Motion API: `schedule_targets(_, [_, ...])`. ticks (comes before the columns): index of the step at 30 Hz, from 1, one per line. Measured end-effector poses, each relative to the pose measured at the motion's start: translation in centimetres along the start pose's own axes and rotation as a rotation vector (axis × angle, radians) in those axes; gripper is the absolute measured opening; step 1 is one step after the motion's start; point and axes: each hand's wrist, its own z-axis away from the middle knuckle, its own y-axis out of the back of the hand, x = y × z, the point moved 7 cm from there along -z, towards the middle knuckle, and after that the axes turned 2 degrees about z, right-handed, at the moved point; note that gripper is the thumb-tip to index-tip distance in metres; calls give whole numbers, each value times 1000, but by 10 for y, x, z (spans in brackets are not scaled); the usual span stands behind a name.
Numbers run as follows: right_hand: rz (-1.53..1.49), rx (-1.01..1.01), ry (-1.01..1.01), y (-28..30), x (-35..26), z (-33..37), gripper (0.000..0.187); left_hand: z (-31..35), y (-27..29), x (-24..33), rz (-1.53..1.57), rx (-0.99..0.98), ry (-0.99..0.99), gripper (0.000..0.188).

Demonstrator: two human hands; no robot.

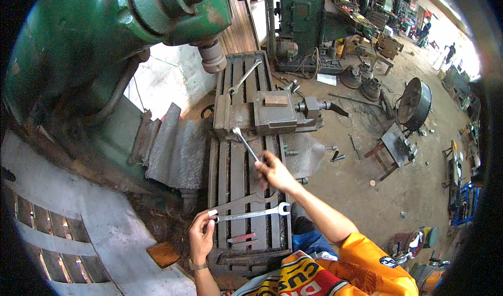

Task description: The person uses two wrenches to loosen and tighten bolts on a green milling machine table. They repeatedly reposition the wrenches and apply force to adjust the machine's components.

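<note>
On slotted table (236, 175), hands gripping wrenches (250, 210)

Vise (275, 112) at the far end of the slotted table (236, 175); two wrenches (246, 208) nearer, crosswise on it

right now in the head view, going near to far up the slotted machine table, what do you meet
left hand on two spanners lying flat → right hand holding another spanner → machine vise → long spanner lying at the far end of the slotted table
</note>
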Motion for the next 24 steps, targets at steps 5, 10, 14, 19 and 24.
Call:
schedule_targets(5, [-430, -8, -64, -39, 24, 3, 16, 0, -15, 1, 9, -38, 2, 25])
schedule_targets(10, [-499, 100, -50, -47, 25, -18, 17, 3, -16, 0, 1, -61, 19, 24])
schedule_targets(14, [-591, 114, -94, -50, 23, -27, 19, 9, -7, -6, 15, -33, 46, 24])
schedule_targets(19, [-582, 89, -192, -53, 30, -22, 18, 8, -10, -12, 66, -47, 69, 26])
schedule_targets(24, [-864, 9, -189, -41, 33, -19, 23, 8, -13, -9, 105, -58, 64, 26])
